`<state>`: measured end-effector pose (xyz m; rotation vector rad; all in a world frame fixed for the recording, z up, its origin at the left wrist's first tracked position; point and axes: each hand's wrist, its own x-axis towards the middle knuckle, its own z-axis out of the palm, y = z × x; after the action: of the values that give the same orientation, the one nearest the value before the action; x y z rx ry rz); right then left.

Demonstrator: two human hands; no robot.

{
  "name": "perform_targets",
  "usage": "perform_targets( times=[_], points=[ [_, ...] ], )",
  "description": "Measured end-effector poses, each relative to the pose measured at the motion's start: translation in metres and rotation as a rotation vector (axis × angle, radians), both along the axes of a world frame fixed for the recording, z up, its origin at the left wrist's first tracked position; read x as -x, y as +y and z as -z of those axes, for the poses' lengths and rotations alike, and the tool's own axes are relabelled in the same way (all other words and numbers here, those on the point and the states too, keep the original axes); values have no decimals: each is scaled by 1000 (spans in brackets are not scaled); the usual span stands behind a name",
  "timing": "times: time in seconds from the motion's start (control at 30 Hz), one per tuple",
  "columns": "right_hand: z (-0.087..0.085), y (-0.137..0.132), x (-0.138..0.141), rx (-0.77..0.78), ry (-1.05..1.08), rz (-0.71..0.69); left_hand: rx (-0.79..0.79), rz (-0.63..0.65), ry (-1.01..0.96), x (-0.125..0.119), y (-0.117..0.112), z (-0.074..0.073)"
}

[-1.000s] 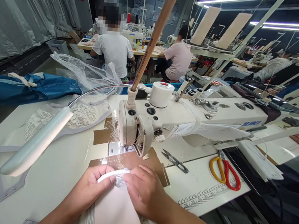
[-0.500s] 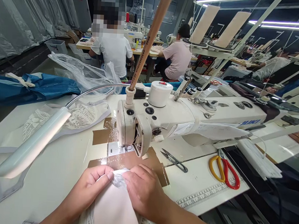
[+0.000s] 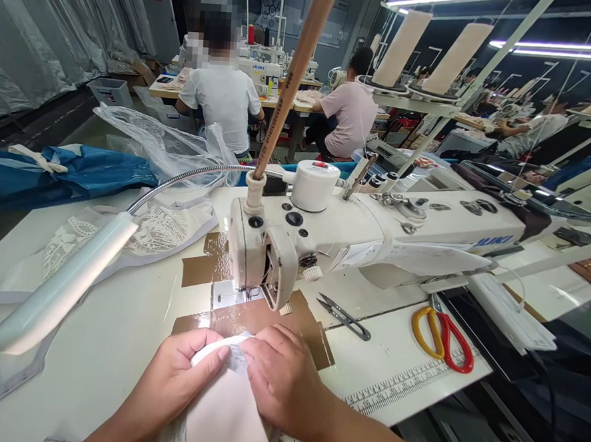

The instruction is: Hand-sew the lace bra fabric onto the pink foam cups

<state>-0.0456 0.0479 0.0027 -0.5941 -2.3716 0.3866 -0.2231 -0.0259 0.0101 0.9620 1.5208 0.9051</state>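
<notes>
Between my two hands is a pale pink fabric piece [image 3: 226,413] with white lace at its top edge and more lace below. My left hand [image 3: 181,367] pinches the upper left edge, its thumb lying on top of the cloth. My right hand [image 3: 283,377] grips the lace edge on the right, with its fingertips partly hidden behind the fabric. Both hands are just in front of the needle area of a white sewing machine [image 3: 366,218]. The cloth is apart from the presser foot [image 3: 251,293].
Thread snips [image 3: 344,317] and red-and-yellow-handled scissors [image 3: 443,337] lie to the right, by a printed ruler [image 3: 395,387]. A bendable lamp [image 3: 66,280] arches over a lace garment piece [image 3: 165,226] at left. Thread cones [image 3: 401,51] stand behind. Two people [image 3: 220,103] sit at machines beyond.
My left hand has shifted its hold, and a strip of the pink edge now shows folded above its thumb. My right hand keeps nearly the same place.
</notes>
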Motion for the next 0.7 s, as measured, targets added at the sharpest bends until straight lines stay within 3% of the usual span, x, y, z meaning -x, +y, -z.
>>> perform_targets(
  times=[0.1,0.27,0.5,0.7],
  points=[
    [2,1,-1,5,11,-25,-14,24,45,-1,0,-2],
    [3,1,-5,22,7,-41,-18,-64,48,-5,3,-9],
    [2,2,-3,-9,7,-57,-43,-96,39,-9,3,-10],
    [3,0,-2,-8,22,-30,-65,4,52,-3,2,-7]
  ],
)
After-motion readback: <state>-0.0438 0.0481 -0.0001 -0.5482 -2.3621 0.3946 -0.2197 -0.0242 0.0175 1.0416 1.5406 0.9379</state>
